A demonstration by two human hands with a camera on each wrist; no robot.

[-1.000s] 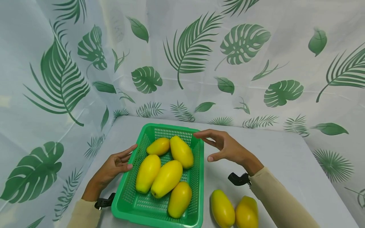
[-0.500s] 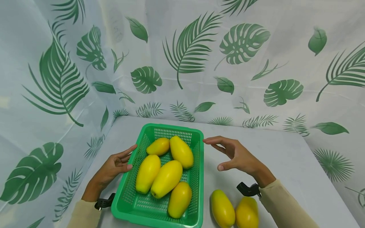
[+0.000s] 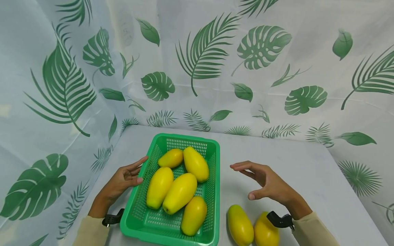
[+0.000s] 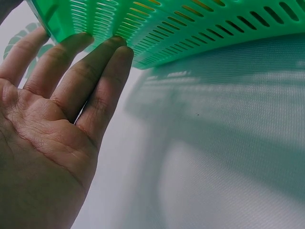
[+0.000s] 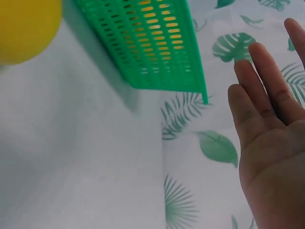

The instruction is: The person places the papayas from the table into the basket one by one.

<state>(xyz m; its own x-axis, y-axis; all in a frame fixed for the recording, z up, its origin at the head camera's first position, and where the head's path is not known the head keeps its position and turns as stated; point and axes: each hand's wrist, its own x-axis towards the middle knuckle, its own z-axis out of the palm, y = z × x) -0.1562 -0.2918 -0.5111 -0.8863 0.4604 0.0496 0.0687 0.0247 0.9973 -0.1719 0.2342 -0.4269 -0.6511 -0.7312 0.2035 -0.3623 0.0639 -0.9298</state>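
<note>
A green slotted plastic basket [image 3: 217, 191] on the table holds several yellow papayas [image 3: 180, 193]. At its left side my left hand [image 3: 123, 180] has relaxed fingers against the wall; in the left wrist view the fingertips [image 4: 116, 43] lie along the slotted side. Off to the basket's right, my right hand [image 3: 271, 182] hovers over the table with fingers and thumb spread and nothing between them. Below it, one papaya [image 3: 240, 224] lies on the table beside a second papaya [image 3: 263, 233], which is partly covered by the strap on my right wrist.
A white tabletop [image 3: 307, 164] carries everything. Leaf-printed white sheeting [image 3: 215, 61] rises behind it and along the left and right sides. The table's far edge runs just beyond the basket.
My right hand has drawn away from the basket's right rim, moving right and toward me, above the two loose papayas. The left hand and the basket have stayed put.
</note>
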